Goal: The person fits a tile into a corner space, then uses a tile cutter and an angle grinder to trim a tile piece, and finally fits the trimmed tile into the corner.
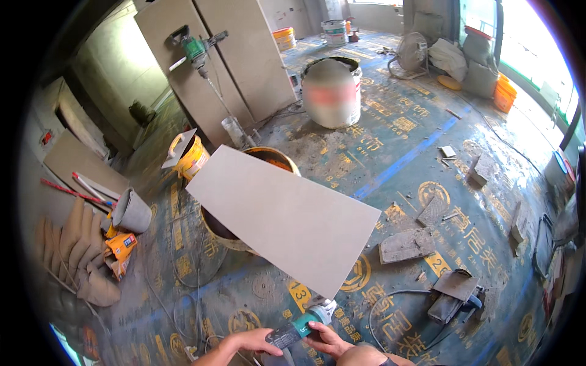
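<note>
Both my hands are on a green and black angle grinder [296, 329] at the lower middle. My left hand [256, 341] wraps round its dark rear body. My right hand [328, 341] grips it nearer the metal head, thumb along the green casing. The grinder's head is at the near corner of a large pale grey tile [287, 219]; whether they touch I cannot tell. Lying across a round bucket [282, 158], the tile hides most of its opening.
A yellow bucket [192, 157] and a mixing drill [198, 52] leaning on large panels [244, 49] stand beyond. Right of me are a cement block [407, 245] and another power tool [448, 296] with its cable. Sacks [76, 238] and a grey bucket [132, 210] sit left.
</note>
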`<state>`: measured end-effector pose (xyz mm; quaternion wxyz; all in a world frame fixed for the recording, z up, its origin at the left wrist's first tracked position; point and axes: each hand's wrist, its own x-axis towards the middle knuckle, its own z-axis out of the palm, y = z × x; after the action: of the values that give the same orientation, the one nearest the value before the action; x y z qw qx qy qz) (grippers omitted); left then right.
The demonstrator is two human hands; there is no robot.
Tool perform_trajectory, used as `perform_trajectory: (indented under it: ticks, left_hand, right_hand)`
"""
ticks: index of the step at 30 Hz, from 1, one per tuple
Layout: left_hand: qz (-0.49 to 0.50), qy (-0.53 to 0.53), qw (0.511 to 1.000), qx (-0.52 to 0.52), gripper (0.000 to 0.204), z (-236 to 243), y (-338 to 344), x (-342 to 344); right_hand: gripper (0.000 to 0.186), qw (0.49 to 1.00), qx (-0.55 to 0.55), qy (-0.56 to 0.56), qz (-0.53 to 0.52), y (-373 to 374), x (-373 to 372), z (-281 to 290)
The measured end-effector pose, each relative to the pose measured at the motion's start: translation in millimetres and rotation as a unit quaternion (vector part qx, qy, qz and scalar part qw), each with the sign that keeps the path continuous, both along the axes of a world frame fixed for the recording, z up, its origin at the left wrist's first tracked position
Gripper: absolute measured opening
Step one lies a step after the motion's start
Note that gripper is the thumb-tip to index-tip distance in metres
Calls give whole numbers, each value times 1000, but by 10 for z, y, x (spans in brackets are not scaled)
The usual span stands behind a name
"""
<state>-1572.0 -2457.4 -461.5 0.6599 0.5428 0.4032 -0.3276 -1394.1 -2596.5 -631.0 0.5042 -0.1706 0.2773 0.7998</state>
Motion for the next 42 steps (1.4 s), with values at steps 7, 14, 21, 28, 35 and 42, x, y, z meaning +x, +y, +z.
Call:
perform_trajectory:
  ticks: [7,14,21,28,35,42]
  left_hand:
    - [148,-70,981,-101,31,-797,-729,-1197]
    - [16,137,955,264,39,-909,-1290,-1300]
    - [-57,250,759,598,26,126,-880,-650]
    - [-154,-57,833,528,44,-243,-786,-602]
    - [-291,-165,809,483,55,-147,0,32]
    - [-370,-428,677,471,38,107,-290,1577]
  right_hand:
    - [36,993,64,-101,-22,61,354,149]
    - [47,984,116,-130,-46,-42,444,264]
    - [46,986,55,-111,-112,-50,586,239]
    - [46,951,130,-226,-163,124,914,314]
    - [51,929,43,-273,-247,74,1330,539]
    - [51,892,68,-307,-325,-96,1449,681]
